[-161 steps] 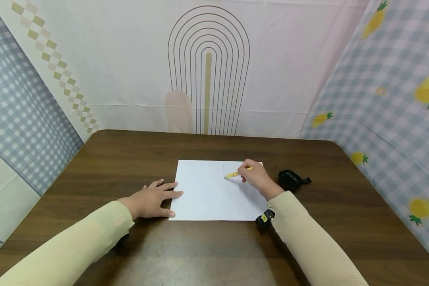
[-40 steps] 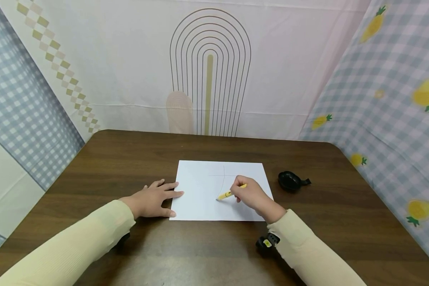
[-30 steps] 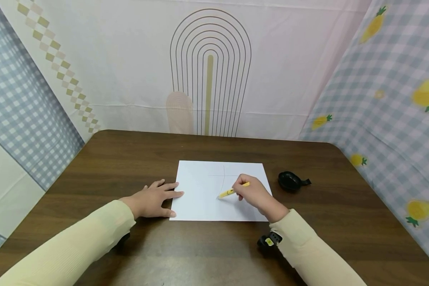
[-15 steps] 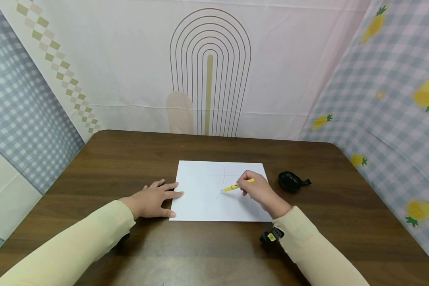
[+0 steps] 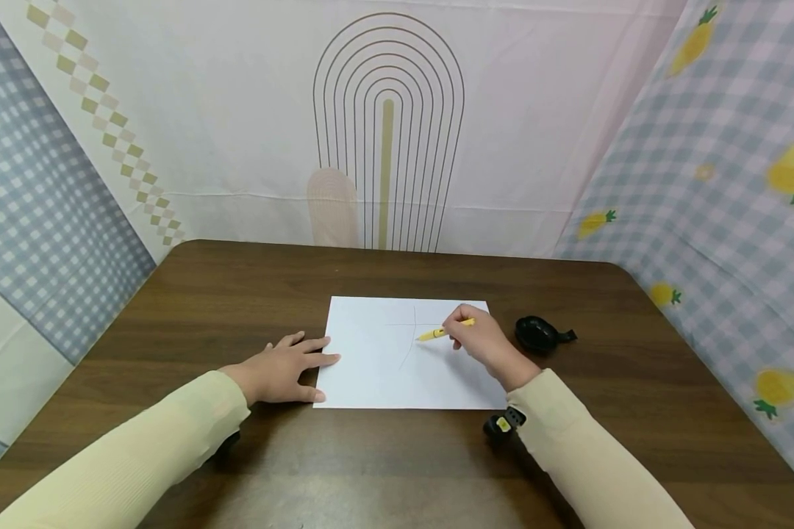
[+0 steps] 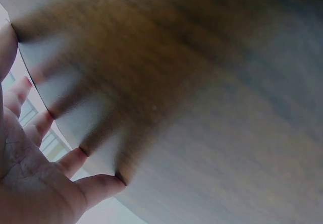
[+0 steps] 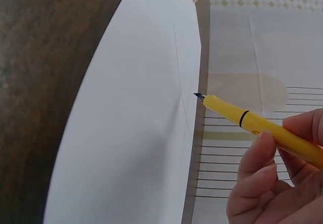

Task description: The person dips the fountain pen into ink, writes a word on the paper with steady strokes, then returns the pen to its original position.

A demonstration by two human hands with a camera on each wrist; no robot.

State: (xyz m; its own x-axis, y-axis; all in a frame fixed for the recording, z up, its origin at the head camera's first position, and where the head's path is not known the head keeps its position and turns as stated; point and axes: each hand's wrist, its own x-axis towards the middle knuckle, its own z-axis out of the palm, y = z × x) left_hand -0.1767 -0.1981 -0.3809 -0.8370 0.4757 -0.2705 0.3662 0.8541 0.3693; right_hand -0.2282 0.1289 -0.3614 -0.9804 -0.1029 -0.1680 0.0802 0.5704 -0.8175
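Observation:
A white sheet of paper (image 5: 364, 375) lies on the brown table, carrying a thin cross-shaped pair of lines whose vertical stroke curves down to the left. My right hand (image 5: 479, 334) pinches a yellow fountain pen (image 5: 434, 334) between thumb and fingers. Its dark metal nib (image 7: 199, 96) points left, close over the paper beside the curved line. My left hand (image 5: 281, 371) rests with spread fingers at the sheet's left edge, several fingertips on the paper. From below, the left wrist view shows the spread fingers (image 6: 101, 186) touching the surface.
A small black object with a short tail (image 5: 537, 334) lies on the table (image 5: 251, 294) right of the paper. A white patterned cloth (image 5: 238, 110) hangs behind the table, and blue checked cloth (image 5: 714, 206) hangs at the right side.
A curved stroke has appeared below the crossing lines over the last seconds. Since then my right hand has moved the pen up and slightly right along it. The left hand stays put.

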